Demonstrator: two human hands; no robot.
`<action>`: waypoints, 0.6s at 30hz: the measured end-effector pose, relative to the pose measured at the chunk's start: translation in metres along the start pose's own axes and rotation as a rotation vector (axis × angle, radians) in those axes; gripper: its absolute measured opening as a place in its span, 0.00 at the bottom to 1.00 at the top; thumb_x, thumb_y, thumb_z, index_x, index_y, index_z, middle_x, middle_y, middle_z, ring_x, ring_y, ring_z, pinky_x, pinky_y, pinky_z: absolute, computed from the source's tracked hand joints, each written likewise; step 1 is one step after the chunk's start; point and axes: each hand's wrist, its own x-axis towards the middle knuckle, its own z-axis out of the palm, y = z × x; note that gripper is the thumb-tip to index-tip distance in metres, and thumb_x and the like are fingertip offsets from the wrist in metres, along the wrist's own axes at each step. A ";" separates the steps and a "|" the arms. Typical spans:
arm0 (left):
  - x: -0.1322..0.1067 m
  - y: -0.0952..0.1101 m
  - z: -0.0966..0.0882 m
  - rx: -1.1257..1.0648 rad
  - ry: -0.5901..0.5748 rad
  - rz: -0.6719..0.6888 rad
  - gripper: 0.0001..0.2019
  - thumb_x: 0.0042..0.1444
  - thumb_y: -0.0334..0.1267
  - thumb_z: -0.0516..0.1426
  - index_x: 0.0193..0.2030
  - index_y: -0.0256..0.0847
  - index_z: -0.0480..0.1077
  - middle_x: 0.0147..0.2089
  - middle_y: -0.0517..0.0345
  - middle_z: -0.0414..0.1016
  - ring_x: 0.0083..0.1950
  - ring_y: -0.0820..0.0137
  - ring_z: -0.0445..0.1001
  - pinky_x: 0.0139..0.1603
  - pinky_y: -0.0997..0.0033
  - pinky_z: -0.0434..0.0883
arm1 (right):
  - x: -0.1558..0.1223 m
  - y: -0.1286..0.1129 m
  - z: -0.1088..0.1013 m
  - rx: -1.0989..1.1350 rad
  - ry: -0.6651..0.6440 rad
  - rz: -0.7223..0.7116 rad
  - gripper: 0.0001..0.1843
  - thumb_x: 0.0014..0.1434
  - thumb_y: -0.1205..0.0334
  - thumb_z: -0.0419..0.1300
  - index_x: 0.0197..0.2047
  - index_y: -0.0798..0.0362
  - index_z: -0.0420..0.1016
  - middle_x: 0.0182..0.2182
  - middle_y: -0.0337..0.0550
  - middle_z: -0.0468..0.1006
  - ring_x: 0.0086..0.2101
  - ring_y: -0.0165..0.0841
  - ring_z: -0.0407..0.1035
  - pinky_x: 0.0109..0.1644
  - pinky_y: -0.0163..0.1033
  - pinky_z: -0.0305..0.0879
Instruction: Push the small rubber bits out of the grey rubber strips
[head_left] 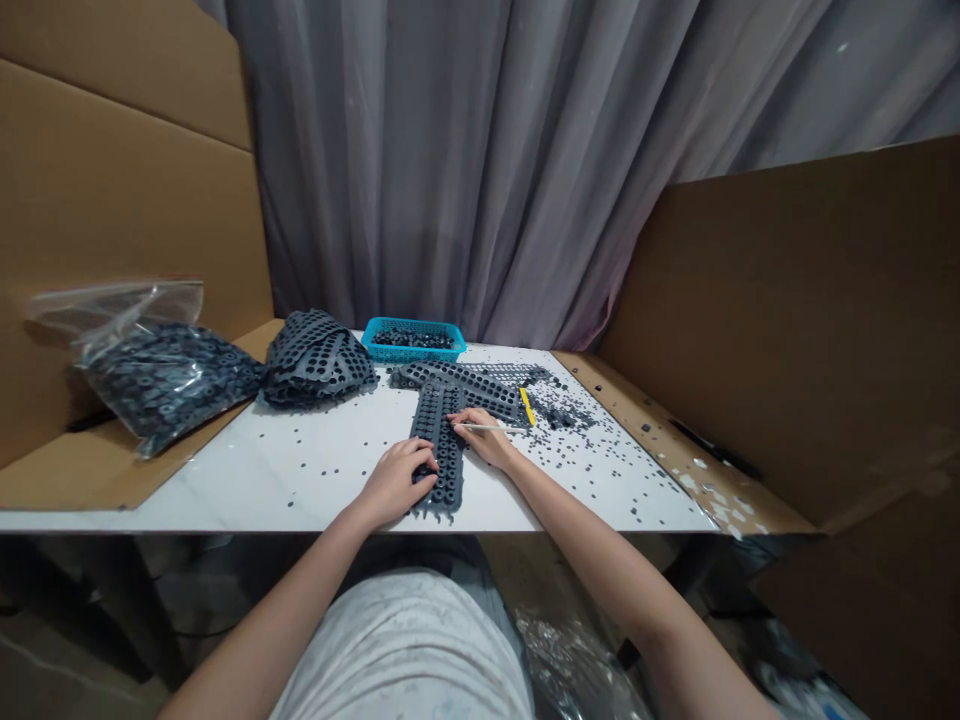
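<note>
A dark grey rubber sheet point(448, 470) with rows of round ring parts lies lengthwise on the white table in front of me. My left hand point(401, 480) rests on its near left edge, fingers curled over the rim. My right hand point(484, 436) pinches a thin white stick point(495, 428) above the sheet's right side, fingertips close to the rings. The stick's tip is too small to make out. Just beyond, another perforated dark sheet point(480, 388) lies crosswise, and a yellow tool point(527, 406) sits at its right end.
A blue basket point(414, 355) of small dark parts stands at the back. Stacked perforated sheets point(315, 355) and a clear bag point(169, 385) of dark rings lie left. Small black discs point(574, 420) are scattered right. Cardboard walls point(795, 330) flank both sides.
</note>
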 end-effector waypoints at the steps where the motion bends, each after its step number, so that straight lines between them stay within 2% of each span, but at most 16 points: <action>1: 0.000 0.000 0.000 0.001 0.000 0.000 0.02 0.54 0.35 0.55 0.35 0.45 0.68 0.53 0.56 0.68 0.57 0.61 0.64 0.56 0.59 0.61 | 0.000 0.000 0.000 -0.001 -0.003 -0.007 0.09 0.60 0.54 0.56 0.37 0.49 0.73 0.43 0.44 0.79 0.45 0.38 0.69 0.50 0.45 0.59; 8: 0.000 0.000 0.000 0.000 0.003 0.003 0.02 0.53 0.35 0.55 0.35 0.45 0.69 0.53 0.57 0.68 0.57 0.61 0.64 0.56 0.59 0.61 | 0.001 -0.001 0.000 -0.020 -0.011 -0.020 0.09 0.61 0.55 0.55 0.38 0.50 0.72 0.42 0.44 0.79 0.44 0.37 0.69 0.48 0.42 0.60; 14: 0.000 -0.001 0.000 -0.002 -0.001 0.004 0.03 0.54 0.35 0.55 0.35 0.45 0.69 0.53 0.56 0.68 0.57 0.60 0.63 0.57 0.57 0.61 | 0.001 -0.009 -0.003 -0.190 -0.061 0.044 0.08 0.62 0.59 0.53 0.42 0.48 0.72 0.44 0.41 0.78 0.46 0.38 0.67 0.50 0.44 0.56; 18: 0.000 0.000 -0.001 -0.008 -0.001 0.008 0.03 0.54 0.35 0.55 0.35 0.45 0.69 0.53 0.56 0.68 0.57 0.61 0.64 0.57 0.58 0.61 | 0.004 -0.005 -0.004 -0.245 0.015 0.111 0.09 0.63 0.60 0.52 0.43 0.49 0.71 0.44 0.43 0.77 0.46 0.39 0.66 0.51 0.46 0.56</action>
